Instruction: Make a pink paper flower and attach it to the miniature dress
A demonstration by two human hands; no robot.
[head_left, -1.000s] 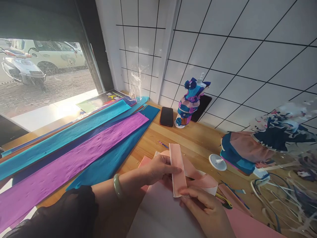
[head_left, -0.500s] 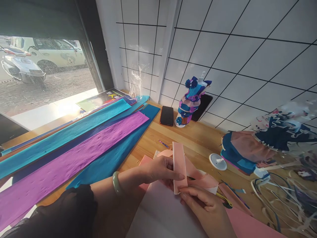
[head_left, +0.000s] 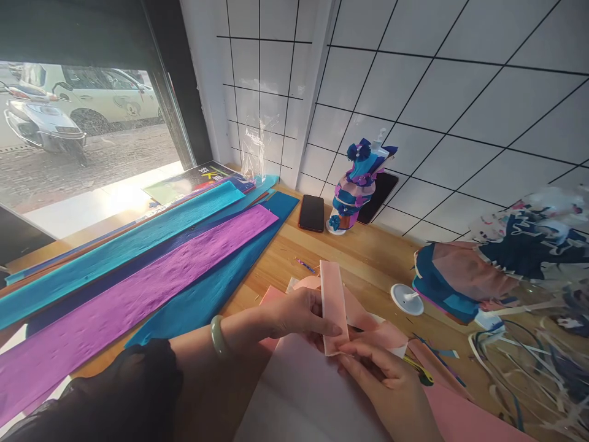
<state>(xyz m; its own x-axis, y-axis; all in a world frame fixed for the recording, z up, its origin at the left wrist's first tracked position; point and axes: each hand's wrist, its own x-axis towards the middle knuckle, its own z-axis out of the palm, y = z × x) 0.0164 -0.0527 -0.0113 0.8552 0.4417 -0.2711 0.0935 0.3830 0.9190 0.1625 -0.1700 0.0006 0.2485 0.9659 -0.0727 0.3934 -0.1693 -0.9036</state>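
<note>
A folded strip of pink crepe paper [head_left: 334, 293] with a pale edge stands upright in front of me. My left hand [head_left: 304, 314] grips it from the left, thumb across its lower front. At its bottom corner my right hand [head_left: 381, 371] pinches the edge between thumb and fingers; the fingertips partly hide that spot. More pink paper [head_left: 380, 334] lies bunched behind the hands. Under them a large whitish-pink sheet [head_left: 304, 393] spreads toward me. A yellow-and-black handled tool [head_left: 421, 371] lies partly covered by my right hand.
Long purple [head_left: 151, 288], turquoise [head_left: 138, 239] and blue strips [head_left: 207, 294] cover the left of the table. A phone [head_left: 311, 213] lies by the wall beside a small decorated dress form [head_left: 354, 190]. At right are a white round base [head_left: 407, 299], a tipped dress form [head_left: 460, 273] and tangled ribbons [head_left: 519, 368].
Both hands keep their hold on the pink strip. My right fingers have shifted very slightly at its lower corner, and the camera view has moved a little.
</note>
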